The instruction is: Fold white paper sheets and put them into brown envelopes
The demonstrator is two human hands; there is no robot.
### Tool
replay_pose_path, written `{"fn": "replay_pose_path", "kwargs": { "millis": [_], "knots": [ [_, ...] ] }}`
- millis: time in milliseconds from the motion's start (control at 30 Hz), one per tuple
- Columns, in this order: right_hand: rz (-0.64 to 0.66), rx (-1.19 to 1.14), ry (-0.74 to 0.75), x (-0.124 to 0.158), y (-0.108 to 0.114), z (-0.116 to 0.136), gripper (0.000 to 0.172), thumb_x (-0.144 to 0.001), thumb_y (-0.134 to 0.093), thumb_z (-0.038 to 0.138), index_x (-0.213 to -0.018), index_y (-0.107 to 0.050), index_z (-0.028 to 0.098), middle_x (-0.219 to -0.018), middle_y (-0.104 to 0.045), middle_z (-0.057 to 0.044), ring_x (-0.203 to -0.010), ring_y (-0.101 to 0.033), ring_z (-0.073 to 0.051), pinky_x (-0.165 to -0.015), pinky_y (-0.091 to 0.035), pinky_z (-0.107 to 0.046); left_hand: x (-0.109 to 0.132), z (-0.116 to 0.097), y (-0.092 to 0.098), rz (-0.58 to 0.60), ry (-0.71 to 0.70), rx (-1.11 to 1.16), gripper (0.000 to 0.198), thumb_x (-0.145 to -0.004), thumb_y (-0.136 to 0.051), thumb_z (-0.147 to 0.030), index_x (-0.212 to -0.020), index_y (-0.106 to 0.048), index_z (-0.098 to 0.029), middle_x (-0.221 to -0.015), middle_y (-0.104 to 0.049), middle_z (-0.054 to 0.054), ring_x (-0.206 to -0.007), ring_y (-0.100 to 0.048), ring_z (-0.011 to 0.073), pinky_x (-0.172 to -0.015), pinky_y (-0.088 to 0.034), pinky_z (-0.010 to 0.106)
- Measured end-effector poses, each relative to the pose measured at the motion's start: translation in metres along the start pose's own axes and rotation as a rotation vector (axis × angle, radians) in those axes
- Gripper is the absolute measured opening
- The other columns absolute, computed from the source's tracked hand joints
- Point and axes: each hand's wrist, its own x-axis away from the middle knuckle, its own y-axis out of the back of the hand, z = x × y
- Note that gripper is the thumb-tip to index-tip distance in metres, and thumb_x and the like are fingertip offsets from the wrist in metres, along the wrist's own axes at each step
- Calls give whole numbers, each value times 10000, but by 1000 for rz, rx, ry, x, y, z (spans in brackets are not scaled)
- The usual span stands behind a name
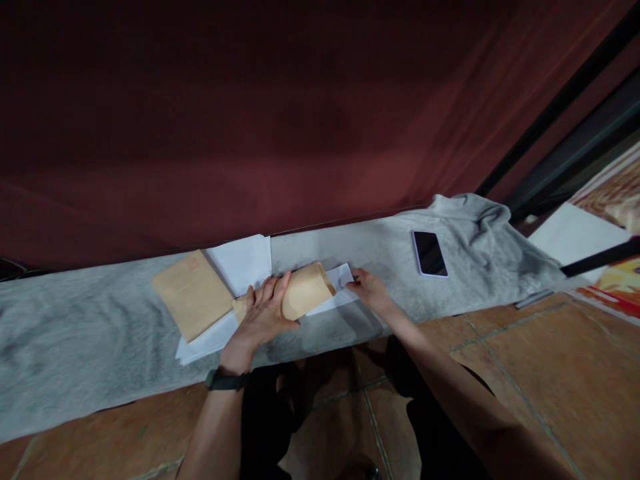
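Observation:
My left hand (264, 310) lies flat with fingers stretched out on a brown envelope (305, 292), pressing it down on the grey cloth (100, 333). A folded white sheet (340, 283) sticks out of the envelope's right end. My right hand (367, 287) pinches that sheet at its right edge. A second brown envelope (193, 293) lies to the left on a stack of white sheets (243, 263). A dark watch sits on my left wrist.
A phone (429, 253) with a pale case lies face up on the cloth to the right. The cloth bunches up at the far right (480, 220). A dark red curtain (250, 120) hangs behind. Orange floor tiles (550, 373) lie in front, white board (570, 233) at right.

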Motion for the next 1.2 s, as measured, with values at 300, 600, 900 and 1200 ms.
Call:
{"fn": "replay_pose_path", "kwargs": {
  "millis": [300,600,900,1200],
  "knots": [
    [-371,-588,27,-29,51,-26,345,-797,-593,587,-801,-506,254,-693,-548,22,-651,-509,-172,-601,-467,-301,-1,-4,3,-21,14,38,1237,-664,-810,-470,-1652,-95,-262,-1632,-333,188,-1521,-296,434,-1234,-108,685],
    [-229,-614,137,-20,31,-12,355,-771,-625,593,-767,-581,241,-673,-548,16,-662,-495,-167,-608,-445,-286,-3,0,4,-79,17,69,1243,-693,-803,-473,-1649,-30,-289,-1627,-328,180,-1561,-209,411,-1230,-63,700],
    [-53,-605,48,-19,50,-14,403,-702,-680,628,-709,-615,230,-643,-562,6,-621,-533,-179,-491,-525,-295,-5,1,4,-118,40,59,1228,-718,-797,-474,-1650,-25,-268,-1638,-307,190,-1562,-185,425,-1219,-45,713],
    [-23,-479,132,-21,57,-22,395,-733,-663,585,-604,-578,222,-564,-503,23,-570,-475,-148,-518,-445,-268,-7,-2,3,-110,55,64,1229,-706,-806,-468,-1648,-46,-261,-1624,-331,186,-1557,-197,425,-1224,-57,700]
  ]
}}
